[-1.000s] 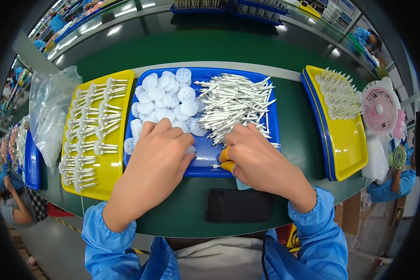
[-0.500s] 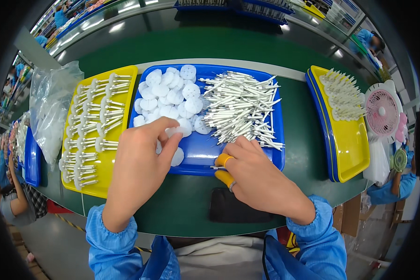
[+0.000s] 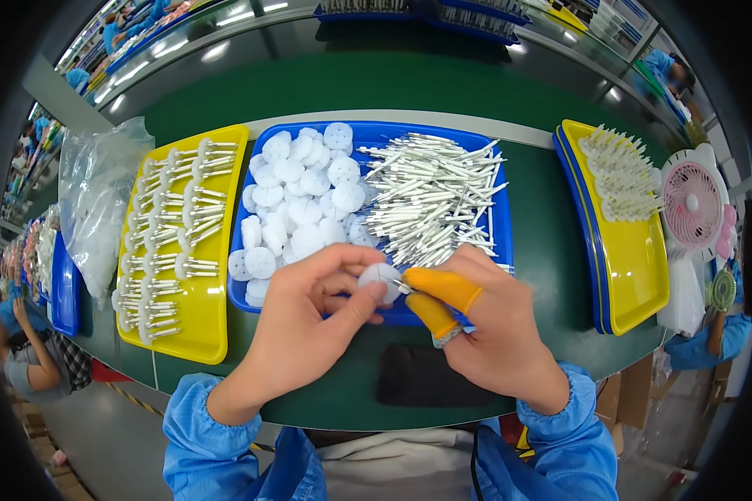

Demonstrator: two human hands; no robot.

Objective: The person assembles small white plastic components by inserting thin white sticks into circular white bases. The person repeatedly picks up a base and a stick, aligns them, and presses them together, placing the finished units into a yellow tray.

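Observation:
My left hand [image 3: 313,313] pinches a translucent white disc [image 3: 379,280] above the near edge of the blue tray [image 3: 497,242]. Yellow finger cots cover two fingertips of my right hand [image 3: 485,321], which grips a thin white rod with a metal tip [image 3: 403,286]. The rod's tip meets the disc, but I cannot tell whether it has gone through a hole. Behind my hands, the tray holds a heap of loose white discs [image 3: 301,188] on its left and a pile of white rods [image 3: 434,192] on its right.
At left, a yellow tray [image 3: 200,334] carries rows of discs fitted with rods, beside a clear plastic bag [image 3: 96,209]. Stacked trays [image 3: 639,292] with more such pieces stand at right, near a pink fan [image 3: 692,202]. A dark flat object [image 3: 430,380] lies in front of me.
My left hand has lifted a disc from the heap and moved right. My right hand has come up from the tray's near edge with a rod, and both now meet.

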